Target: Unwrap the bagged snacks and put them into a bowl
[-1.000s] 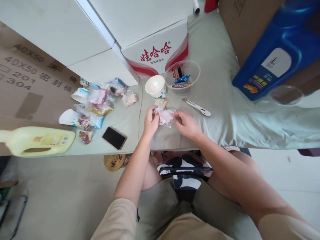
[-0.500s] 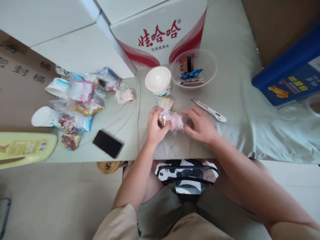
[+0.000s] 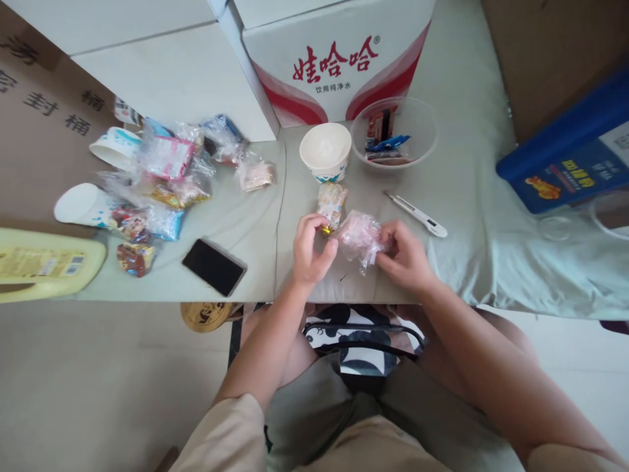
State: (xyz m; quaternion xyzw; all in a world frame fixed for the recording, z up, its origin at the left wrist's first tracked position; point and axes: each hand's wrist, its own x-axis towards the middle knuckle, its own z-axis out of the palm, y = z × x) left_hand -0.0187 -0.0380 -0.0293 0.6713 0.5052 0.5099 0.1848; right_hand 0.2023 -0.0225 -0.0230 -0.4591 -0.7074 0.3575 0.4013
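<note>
My right hand (image 3: 405,257) pinches a crumpled clear plastic bag with something pink inside (image 3: 361,236), held just above the grey-green cloth of the table (image 3: 255,216). My left hand (image 3: 310,248) is curled beside it, its fingertips closed on a small yellowish piece I cannot name. A small patterned snack packet (image 3: 331,203) lies just beyond my left fingers. Behind it stands a white paper cup (image 3: 325,151).
A clear plastic bowl (image 3: 417,128) holds small packets. A white utility knife (image 3: 415,214) lies right of my hands; a black phone (image 3: 213,266) lies left. Bagged snacks (image 3: 167,177) and paper cups are at far left, beside a yellow bottle (image 3: 46,262). A printed carton (image 3: 339,59) stands behind.
Both hands lifted the plastic bag off the cloth and drew apart; the bag is now in my right hand. The camera tilted down and shifted slightly.
</note>
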